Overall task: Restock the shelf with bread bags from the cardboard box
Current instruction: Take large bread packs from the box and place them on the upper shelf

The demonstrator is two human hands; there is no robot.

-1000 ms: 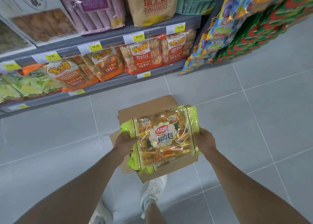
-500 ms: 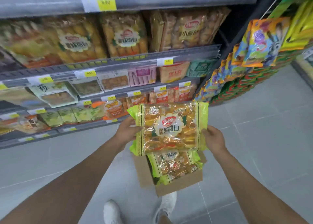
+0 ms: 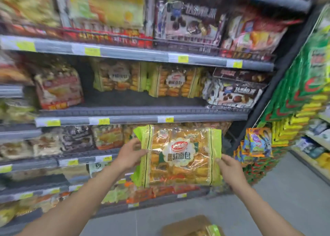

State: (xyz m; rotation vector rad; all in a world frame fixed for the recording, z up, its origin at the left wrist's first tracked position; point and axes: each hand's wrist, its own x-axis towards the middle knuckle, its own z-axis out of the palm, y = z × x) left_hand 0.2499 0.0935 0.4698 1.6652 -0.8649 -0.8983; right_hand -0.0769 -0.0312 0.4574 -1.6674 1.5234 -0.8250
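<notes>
I hold a green-edged clear bread bag (image 3: 180, 155) upright in front of the shelving, at about the height of the third shelf. My left hand (image 3: 130, 152) grips its left edge and my right hand (image 3: 227, 169) grips its lower right edge. Two matching bread bags (image 3: 118, 76) (image 3: 175, 81) stand at the back of the grey shelf (image 3: 139, 110) just above, with bare shelf in front of them. The cardboard box (image 3: 185, 226) sits on the floor at the bottom edge, with another green bag (image 3: 213, 231) showing in it.
Shelves above, below and to the left are packed with other snack bags. A chocolate-pie pack (image 3: 232, 93) sits right of the shelved bread bags, a red-printed bag (image 3: 59, 89) to their left. A side rack of green and yellow packs (image 3: 303, 101) stands at the right.
Both hands have lifted the bread bag from the box up towards the shelves. My view has tilted up, so the box has dropped to the bottom edge and higher shelves show.
</notes>
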